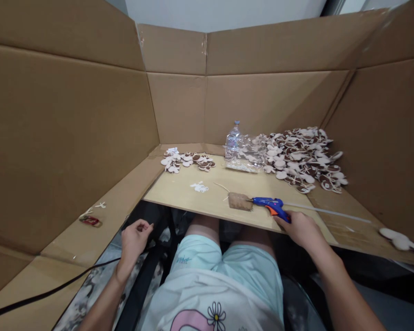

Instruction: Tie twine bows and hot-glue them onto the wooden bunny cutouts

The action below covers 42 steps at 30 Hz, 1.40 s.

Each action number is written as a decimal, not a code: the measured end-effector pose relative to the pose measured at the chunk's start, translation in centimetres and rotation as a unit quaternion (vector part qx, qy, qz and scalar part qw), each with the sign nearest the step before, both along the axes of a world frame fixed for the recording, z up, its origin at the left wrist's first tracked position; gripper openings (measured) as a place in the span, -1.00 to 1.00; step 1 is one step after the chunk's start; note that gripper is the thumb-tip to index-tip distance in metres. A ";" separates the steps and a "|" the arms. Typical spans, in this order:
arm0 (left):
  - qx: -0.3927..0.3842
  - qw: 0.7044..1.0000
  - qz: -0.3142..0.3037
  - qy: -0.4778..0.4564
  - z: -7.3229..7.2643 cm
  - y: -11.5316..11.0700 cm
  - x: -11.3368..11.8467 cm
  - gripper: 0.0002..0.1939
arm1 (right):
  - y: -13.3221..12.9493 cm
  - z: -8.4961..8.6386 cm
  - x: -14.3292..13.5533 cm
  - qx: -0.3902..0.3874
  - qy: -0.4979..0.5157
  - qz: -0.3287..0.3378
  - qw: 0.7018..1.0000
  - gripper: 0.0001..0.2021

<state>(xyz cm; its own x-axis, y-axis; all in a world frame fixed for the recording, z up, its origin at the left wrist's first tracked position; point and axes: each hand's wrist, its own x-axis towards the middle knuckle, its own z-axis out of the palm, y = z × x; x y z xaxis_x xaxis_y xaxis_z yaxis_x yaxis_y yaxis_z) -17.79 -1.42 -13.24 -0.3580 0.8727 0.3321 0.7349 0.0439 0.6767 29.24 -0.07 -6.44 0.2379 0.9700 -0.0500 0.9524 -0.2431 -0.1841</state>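
My right hand is wrapped round the handle of a blue hot glue gun with an orange trigger. The gun lies low over the board, its nozzle pointing left onto a small brown pad. A long translucent glue stick runs out of its back. Off the board's front left edge, my left hand is raised with its fingers curled together; anything between them is too small to make out. Small white cut pieces lie on the board left of the pad, near a thin cream cord.
Cardboard walls surround the wooden board. A big heap of white and brown shapes fills the back right, beside a plastic bottle and clear bag. A smaller pile sits back left. Red-handled snips lie left.
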 end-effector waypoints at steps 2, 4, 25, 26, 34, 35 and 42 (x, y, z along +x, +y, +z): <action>0.001 1.000 0.001 0.003 0.0 0.0 0.0 -0.74 | 0.0 -0.1 0.0 -0.001 0.000 0.000 1.000 -0.69; 0.000 1.000 0.001 0.002 0.0 0.0 0.0 -0.72 | 0.0 -0.1 0.1 -0.001 -0.001 -0.002 1.000 -0.68; -0.011 1.000 0.002 0.001 -0.1 -0.2 -0.2 -0.76 | 0.0 0.2 -0.2 -0.005 -0.012 -0.014 1.000 -0.66; -0.010 1.000 0.004 0.004 -0.1 -0.2 -0.1 -0.74 | 0.0 0.2 -0.2 -0.006 -0.012 -0.013 1.000 -0.66; -0.009 1.000 0.005 0.010 -0.1 -0.1 -0.2 -0.73 | -0.1 0.2 -0.3 -0.002 -0.017 -0.009 1.000 -0.67; -0.009 1.000 0.006 0.011 -0.2 -0.1 -0.2 -0.75 | -0.1 0.1 -0.2 -0.002 -0.018 -0.010 1.000 -0.67; -0.015 1.000 0.007 0.024 -0.4 -0.2 -0.1 -0.76 | 0.0 0.0 -0.1 -0.002 -0.016 -0.006 1.000 -0.67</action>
<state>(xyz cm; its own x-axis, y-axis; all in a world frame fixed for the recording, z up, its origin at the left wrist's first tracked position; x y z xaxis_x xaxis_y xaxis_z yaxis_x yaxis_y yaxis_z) -17.93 -1.59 -13.65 -0.3554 0.8775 0.3222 0.7656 0.0755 0.6389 29.13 -0.02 -6.46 0.2521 0.9666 -0.0462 0.9546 -0.2562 -0.1519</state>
